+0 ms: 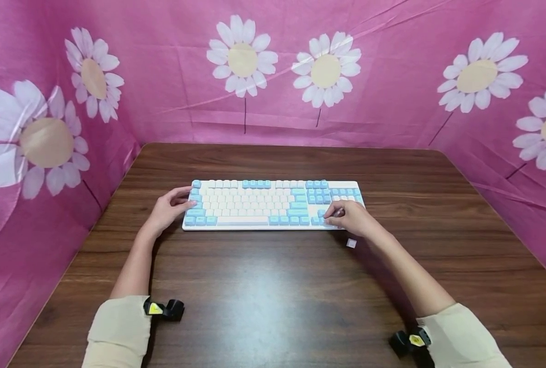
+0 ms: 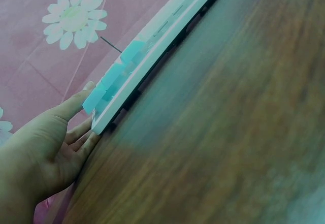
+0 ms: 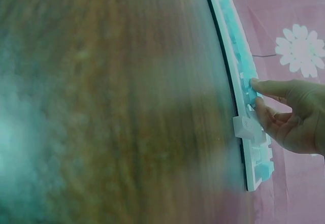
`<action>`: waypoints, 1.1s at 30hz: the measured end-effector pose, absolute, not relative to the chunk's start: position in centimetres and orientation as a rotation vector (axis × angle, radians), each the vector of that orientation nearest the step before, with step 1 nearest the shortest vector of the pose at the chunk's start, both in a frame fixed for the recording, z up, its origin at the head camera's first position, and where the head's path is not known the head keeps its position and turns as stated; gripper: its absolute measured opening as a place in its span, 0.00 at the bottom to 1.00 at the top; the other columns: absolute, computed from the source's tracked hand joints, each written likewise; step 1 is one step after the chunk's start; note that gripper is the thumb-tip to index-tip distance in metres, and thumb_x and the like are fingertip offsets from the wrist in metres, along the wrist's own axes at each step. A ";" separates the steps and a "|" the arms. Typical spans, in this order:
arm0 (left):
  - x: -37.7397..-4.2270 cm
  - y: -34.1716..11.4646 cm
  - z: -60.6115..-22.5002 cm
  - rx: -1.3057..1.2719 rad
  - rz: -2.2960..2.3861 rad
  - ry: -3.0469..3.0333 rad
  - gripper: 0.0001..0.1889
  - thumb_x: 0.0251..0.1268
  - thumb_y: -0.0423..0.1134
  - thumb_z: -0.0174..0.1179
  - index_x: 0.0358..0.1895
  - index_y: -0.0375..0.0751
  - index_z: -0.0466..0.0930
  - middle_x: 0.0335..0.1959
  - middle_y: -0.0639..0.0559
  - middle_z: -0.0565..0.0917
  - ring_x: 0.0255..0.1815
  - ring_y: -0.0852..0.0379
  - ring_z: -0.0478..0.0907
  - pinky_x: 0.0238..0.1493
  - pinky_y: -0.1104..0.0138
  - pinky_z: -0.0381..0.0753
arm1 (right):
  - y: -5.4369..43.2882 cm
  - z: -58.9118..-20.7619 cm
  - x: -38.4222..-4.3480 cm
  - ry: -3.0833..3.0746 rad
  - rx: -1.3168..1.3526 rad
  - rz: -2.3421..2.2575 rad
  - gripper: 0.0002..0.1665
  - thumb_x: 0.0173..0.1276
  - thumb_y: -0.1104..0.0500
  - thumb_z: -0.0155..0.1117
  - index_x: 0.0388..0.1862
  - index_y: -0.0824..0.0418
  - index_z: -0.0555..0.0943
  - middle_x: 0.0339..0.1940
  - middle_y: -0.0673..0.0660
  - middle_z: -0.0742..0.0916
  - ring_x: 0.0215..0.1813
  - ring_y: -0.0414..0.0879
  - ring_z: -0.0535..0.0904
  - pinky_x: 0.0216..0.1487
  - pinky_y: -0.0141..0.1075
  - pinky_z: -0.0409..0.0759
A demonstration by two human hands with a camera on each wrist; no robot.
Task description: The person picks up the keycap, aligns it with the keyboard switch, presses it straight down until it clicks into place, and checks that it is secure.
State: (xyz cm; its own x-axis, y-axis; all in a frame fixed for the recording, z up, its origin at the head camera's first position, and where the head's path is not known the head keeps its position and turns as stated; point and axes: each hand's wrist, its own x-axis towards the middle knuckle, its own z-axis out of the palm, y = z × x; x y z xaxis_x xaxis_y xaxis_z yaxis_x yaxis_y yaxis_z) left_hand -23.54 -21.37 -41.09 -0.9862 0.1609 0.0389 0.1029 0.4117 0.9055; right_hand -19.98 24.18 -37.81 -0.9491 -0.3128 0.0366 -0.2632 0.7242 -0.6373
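A white and light-blue keyboard [image 1: 254, 221] lies flat on the wooden table. My left hand [image 1: 166, 209] holds its left end. In the left wrist view, the digits of the left hand [image 2: 48, 148] lie against the blue keys and the end of the case. Over the arrow keys, toward the keyboard's right side, is my right hand [image 1: 353, 217]. Its thumb and fingertips pinch a blue keycap [image 3: 250, 90] in the right wrist view, with the right hand [image 3: 302, 115] covering part of the number pad from above. A loose white keycap [image 1: 351, 243] sits just in front of the keyboard.
The brown table [image 1: 254, 286] extends toward me and to both sides. Pink cloth [image 1: 162, 66] printed with large white daisies hangs along the back and sides. Black wrist cameras are strapped at both sleeves [image 1: 118, 322].
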 end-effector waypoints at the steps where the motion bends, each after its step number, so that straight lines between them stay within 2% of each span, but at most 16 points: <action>1: -23.5 -21.3 -40.9 0.240 1.661 2.587 0.29 0.62 0.44 0.60 0.64 0.37 0.65 0.61 0.38 0.68 0.57 0.43 0.66 0.49 0.62 0.68 | 24.2 -37.8 -20.0 2.852 -0.476 -1.035 0.03 0.55 0.62 0.69 0.27 0.61 0.83 0.24 0.50 0.82 0.24 0.42 0.75 0.27 0.35 0.72; 7: -23.0 -20.6 -39.5 0.236 1.674 2.569 0.27 0.63 0.37 0.59 0.64 0.31 0.64 0.61 0.33 0.67 0.57 0.38 0.65 0.51 0.55 0.66 | 24.5 -37.6 -19.7 2.853 -0.488 -1.051 0.04 0.57 0.62 0.68 0.29 0.62 0.83 0.23 0.49 0.83 0.24 0.41 0.75 0.27 0.34 0.73; 16: -23.8 -21.2 -41.2 0.239 1.658 2.592 0.30 0.62 0.45 0.60 0.64 0.37 0.65 0.61 0.38 0.68 0.57 0.43 0.67 0.50 0.61 0.67 | 25.1 -36.9 -18.9 2.927 -0.454 -0.956 0.02 0.58 0.60 0.67 0.30 0.59 0.83 0.26 0.50 0.83 0.26 0.41 0.77 0.32 0.37 0.71; 33: -23.9 -21.4 -41.4 0.242 1.666 2.601 0.29 0.62 0.45 0.60 0.64 0.36 0.65 0.60 0.38 0.69 0.57 0.43 0.66 0.49 0.61 0.67 | 27.4 -36.7 -16.6 3.031 -0.471 -0.877 0.02 0.56 0.60 0.68 0.27 0.57 0.82 0.29 0.52 0.84 0.30 0.44 0.77 0.32 0.38 0.70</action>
